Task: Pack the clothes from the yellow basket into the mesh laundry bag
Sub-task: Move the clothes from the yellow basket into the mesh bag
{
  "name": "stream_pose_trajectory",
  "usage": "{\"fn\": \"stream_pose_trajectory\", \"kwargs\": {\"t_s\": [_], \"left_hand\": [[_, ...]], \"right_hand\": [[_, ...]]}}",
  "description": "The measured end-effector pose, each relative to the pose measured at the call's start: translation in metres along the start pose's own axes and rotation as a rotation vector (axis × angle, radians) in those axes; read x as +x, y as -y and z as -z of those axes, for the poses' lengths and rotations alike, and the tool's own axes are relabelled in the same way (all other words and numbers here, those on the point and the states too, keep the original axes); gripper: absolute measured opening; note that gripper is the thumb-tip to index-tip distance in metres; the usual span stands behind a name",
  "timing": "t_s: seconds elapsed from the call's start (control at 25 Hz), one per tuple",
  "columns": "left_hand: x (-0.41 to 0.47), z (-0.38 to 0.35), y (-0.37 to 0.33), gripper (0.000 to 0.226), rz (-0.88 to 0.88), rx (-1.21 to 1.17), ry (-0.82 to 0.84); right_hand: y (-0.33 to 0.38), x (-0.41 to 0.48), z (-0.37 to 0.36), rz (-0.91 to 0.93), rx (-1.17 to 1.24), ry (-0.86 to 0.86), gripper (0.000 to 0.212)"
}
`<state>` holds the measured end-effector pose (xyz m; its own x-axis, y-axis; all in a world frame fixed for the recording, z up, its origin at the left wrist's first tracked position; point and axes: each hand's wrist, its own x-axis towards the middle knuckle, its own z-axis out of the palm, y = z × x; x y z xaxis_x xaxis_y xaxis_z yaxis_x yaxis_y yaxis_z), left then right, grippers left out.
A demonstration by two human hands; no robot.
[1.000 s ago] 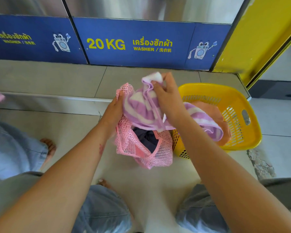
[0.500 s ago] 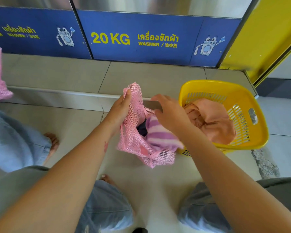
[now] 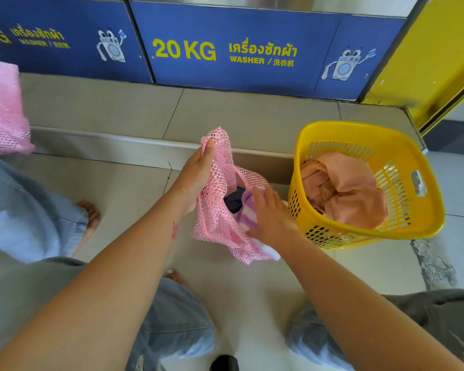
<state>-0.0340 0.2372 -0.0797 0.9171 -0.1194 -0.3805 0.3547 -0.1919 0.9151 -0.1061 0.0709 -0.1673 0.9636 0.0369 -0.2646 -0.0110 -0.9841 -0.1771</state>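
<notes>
A pink mesh laundry bag (image 3: 220,226) stands on the tiled floor at the centre. My left hand (image 3: 196,178) grips its upper rim and holds the mouth open. My right hand (image 3: 271,218) presses flat on a purple-and-white striped garment (image 3: 245,215) in the bag's mouth, fingers spread over it. A dark navy garment (image 3: 233,200) lies deeper inside the bag. To the right stands the yellow basket (image 3: 423,223), with a crumpled peach-orange garment (image 3: 343,191) in it.
Blue panels of washers marked 20 KG (image 3: 225,54) run along the back above a raised tiled step (image 3: 118,113). A second pink mesh bag (image 3: 3,111) sits at the far left. My knees in jeans fill the lower view. A yellow wall (image 3: 434,54) is at right.
My right hand brought the striped garment down from above the bag and pushed it into the mouth. It no longer trails over the basket. My left hand kept its hold on the rim.
</notes>
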Motion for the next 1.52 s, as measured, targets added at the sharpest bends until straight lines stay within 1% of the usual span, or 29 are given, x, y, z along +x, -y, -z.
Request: {"fn": "stream_pose_trajectory", "kwargs": {"t_s": [0.04, 0.08, 0.12, 0.16, 0.24, 0.28, 0.32, 0.36, 0.44, 0.48, 0.52, 0.56, 0.6, 0.64, 0.68, 0.72, 0.84, 0.88, 0.92, 0.96, 1.04, 1.08, 1.16, 1.2, 1.24, 1.32, 1.44, 1.52], "left_hand": [[0.003, 0.003, 0.003, 0.068, 0.005, 0.004, -0.005], [0.005, 0.007, 0.006, 0.068, 0.013, 0.007, -0.011], [0.007, 0.010, 0.008, 0.068, 0.022, 0.010, -0.017], [0.008, 0.012, 0.010, 0.068, 0.029, 0.010, -0.017], [0.010, 0.016, 0.015, 0.066, 0.028, 0.016, 0.003], [0.012, 0.017, 0.017, 0.064, 0.022, 0.032, 0.020], [0.012, 0.017, 0.018, 0.062, 0.014, 0.059, 0.041], [0.012, 0.017, 0.018, 0.059, 0.004, 0.087, 0.065], [0.012, 0.014, 0.014, 0.054, -0.018, 0.115, 0.116], [0.013, 0.011, 0.011, 0.052, -0.032, 0.111, 0.136], [0.013, 0.008, 0.007, 0.051, -0.044, 0.103, 0.152], [0.012, 0.005, 0.002, 0.052, -0.058, 0.101, 0.167], [0.011, 0.002, -0.002, 0.053, -0.081, 0.112, 0.181], [0.011, -0.001, -0.005, 0.055, -0.108, 0.123, 0.188], [0.012, -0.001, -0.008, 0.057, -0.129, 0.122, 0.183], [0.012, 0.001, -0.010, 0.059, -0.140, 0.107, 0.172], [0.016, 0.017, -0.011, 0.070, -0.116, 0.011, 0.123], [0.016, 0.021, -0.011, 0.074, -0.096, 0.003, 0.100], [0.015, 0.023, -0.010, 0.074, -0.092, 0.013, 0.085], [0.012, 0.022, -0.009, 0.071, -0.103, 0.043, 0.076], [0.004, 0.016, -0.008, 0.063, -0.144, 0.140, 0.080], [-0.001, 0.012, -0.008, 0.061, -0.154, 0.194, 0.089], [-0.009, 0.006, -0.008, 0.060, -0.152, 0.261, 0.095], [-0.012, 0.003, -0.009, 0.060, -0.152, 0.273, 0.083], [-0.014, 0.001, -0.009, 0.059, -0.154, 0.275, 0.067], [-0.018, -0.007, -0.011, 0.058, -0.156, 0.274, 0.035], [-0.019, -0.021, -0.017, 0.057, -0.147, 0.258, -0.023], [-0.016, -0.032, -0.021, 0.056, -0.157, 0.241, -0.068]], "right_hand": [[-0.001, 0.004, -0.007, -0.087, 0.017, 0.057, 0.111], [-0.002, 0.008, -0.012, -0.159, 0.040, 0.109, 0.114], [-0.003, 0.011, -0.015, -0.216, 0.073, 0.152, 0.109], [-0.005, 0.014, -0.019, -0.259, 0.105, 0.170, 0.094], [-0.003, 0.022, -0.018, -0.277, 0.257, 0.181, 0.051], [0.000, 0.026, -0.012, -0.259, 0.370, 0.154, 0.035], [0.005, 0.033, -0.007, -0.242, 0.473, 0.100, 0.025], [0.011, 0.038, 0.003, -0.242, 0.634, 0.020, 0.018], [0.029, 0.047, 0.023, -0.189, 0.930, -0.130, 0.018], [0.040, 0.049, 0.029, -0.109, 0.962, -0.165, 0.021], [0.049, 0.051, 0.034, -0.044, 0.939, -0.131, 0.024], [0.061, 0.052, 0.033, 0.036, 0.748, -0.015, 0.028], [0.070, 0.048, 0.027, 0.064, 0.574, 0.148, 0.032], [0.070, 0.049, 0.016, 0.048, 0.374, 0.265, 0.035], [0.067, 0.048, 0.008, 0.052, 0.208, 0.360, 0.038], [0.058, 0.044, -0.003, 0.073, 0.118, 0.413, 0.043], [0.030, 0.035, -0.027, -0.049, -0.052, 0.443, 0.051], [0.022, 0.033, -0.029, -0.102, -0.074, 0.442, 0.054], [0.017, 0.033, -0.027, -0.147, -0.065, 0.436, 0.057], [0.015, 0.034, -0.024, -0.178, -0.005, 0.424, 0.060], [0.021, 0.035, -0.011, -0.167, 0.122, 0.423, 0.065], [0.023, 0.036, -0.007, -0.128, 0.157, 0.409, 0.066], [0.029, 0.036, 0.006, -0.069, 0.223, 0.326, 0.058], [0.030, 0.034, 0.015, -0.052, 0.250, 0.242, 0.056], [0.031, 0.030, 0.026, -0.039, 0.249, 0.145, 0.059], [0.025, 0.020, 0.049, -0.015, 0.184, -0.047, 0.064], [-0.003, 0.010, 0.080, -0.040, 0.196, -0.283, 0.063], [-0.032, 0.006, 0.094, -0.125, 0.224, -0.416, 0.063]]}}
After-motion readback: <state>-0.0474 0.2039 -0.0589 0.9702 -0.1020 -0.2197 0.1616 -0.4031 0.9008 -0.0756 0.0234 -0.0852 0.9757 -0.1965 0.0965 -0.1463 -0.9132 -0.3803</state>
